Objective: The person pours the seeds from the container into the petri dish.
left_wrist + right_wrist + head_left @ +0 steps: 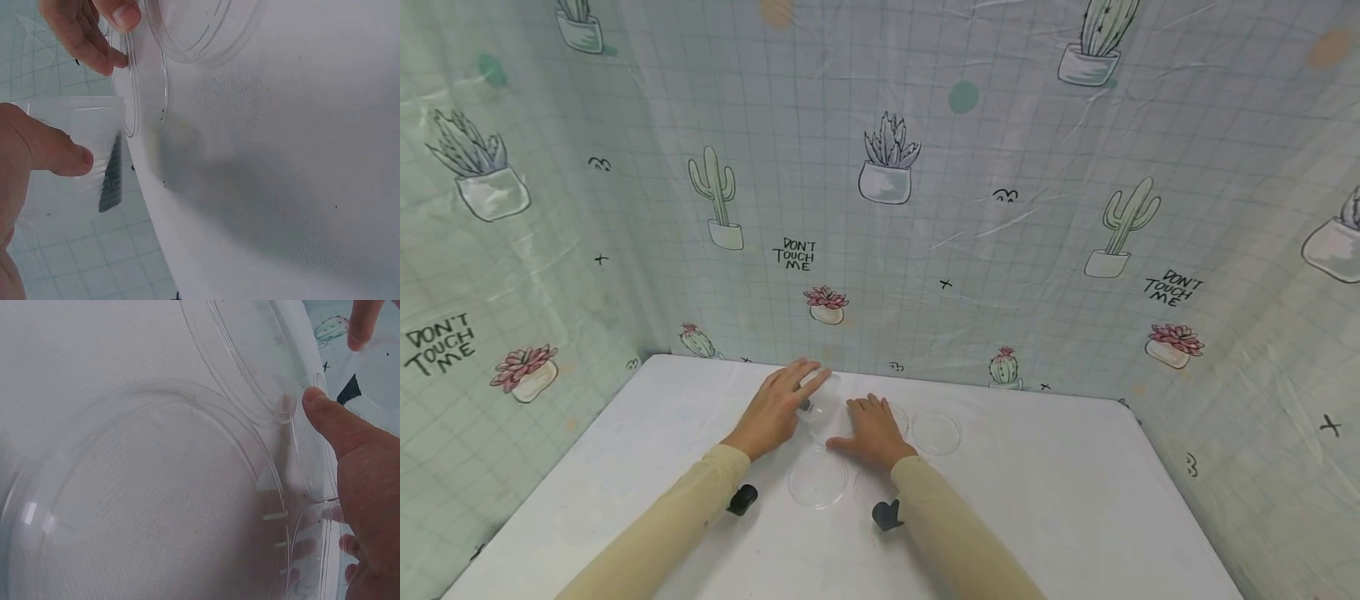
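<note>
My left hand (771, 408) grips a clear plastic packet (75, 119), thumb across its face. Dark fine grains (111, 178) are heaped in one end of it. The packet is held over the far part of the group of clear petri dishes. Opposite it, my right hand (874, 432) rests at the dishes with thumb stretched out and fingers spread around a far dish (131, 100). Its thumb (322, 406) reaches beside a dish rim. Nearer to me lies another petri dish (818, 481); one more, partly hidden (863, 490), sits under the right wrist.
A further petri dish (936, 432) lies right of my right hand, beside one partly covered by its fingers. A few tiny dark specks (164, 183) dot the white table (1045, 500). A cactus-print curtain (887, 250) stands behind and at both sides.
</note>
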{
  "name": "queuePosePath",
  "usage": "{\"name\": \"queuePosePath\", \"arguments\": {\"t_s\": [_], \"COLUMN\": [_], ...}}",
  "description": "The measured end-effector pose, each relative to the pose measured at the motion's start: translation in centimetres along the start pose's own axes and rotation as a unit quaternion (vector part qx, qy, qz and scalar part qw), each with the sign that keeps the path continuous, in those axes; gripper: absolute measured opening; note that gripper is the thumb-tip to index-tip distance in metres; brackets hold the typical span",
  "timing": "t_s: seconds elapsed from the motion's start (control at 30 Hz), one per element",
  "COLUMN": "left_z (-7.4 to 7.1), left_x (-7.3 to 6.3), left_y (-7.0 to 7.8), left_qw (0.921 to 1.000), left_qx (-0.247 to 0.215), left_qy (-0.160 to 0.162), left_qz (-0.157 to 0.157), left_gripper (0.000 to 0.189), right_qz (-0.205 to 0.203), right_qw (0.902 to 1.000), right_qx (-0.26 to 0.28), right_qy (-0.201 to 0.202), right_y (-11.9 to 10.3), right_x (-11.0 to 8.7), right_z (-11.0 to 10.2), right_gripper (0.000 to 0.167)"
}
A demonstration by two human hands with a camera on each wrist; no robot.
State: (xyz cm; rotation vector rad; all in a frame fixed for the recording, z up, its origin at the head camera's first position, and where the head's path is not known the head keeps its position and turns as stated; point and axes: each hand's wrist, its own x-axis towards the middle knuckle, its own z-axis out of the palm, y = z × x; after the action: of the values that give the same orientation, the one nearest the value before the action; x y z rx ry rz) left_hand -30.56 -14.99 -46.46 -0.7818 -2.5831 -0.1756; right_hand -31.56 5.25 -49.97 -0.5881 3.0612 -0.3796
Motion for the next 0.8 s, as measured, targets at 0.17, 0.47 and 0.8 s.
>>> {"name": "queuePosePath", "arguments": {"t_s": [0.17, 0.47, 0.8], "left_z": [0.0, 0.03, -0.07], "left_x": [0.16, 0.39, 0.54], "left_y": [0.06, 0.03, 0.2], "left_qw": [0.9999, 0.9993, 0.9986], "left_qx": [0.011, 0.027, 0.038], "left_qy": [-0.006, -0.004, -0.008], "left_qz": [0.006, 0.024, 0.035], "left_gripper": [0.091, 0.089, 0.084], "right_qz": [-0.003, -0.006, -0.013], "right_qw": [1.0, 0.9999, 0.9998], "right_qx": [0.0, -0.006, -0.012], "right_qy": [0.0, 0.006, 0.007], "right_y": [0.03, 0.15, 0.47], "right_x": [-0.02, 0.11, 0.27], "right_z": [0.05, 0.18, 0.63], "right_gripper": [0.085, 0.085, 0.085]}}
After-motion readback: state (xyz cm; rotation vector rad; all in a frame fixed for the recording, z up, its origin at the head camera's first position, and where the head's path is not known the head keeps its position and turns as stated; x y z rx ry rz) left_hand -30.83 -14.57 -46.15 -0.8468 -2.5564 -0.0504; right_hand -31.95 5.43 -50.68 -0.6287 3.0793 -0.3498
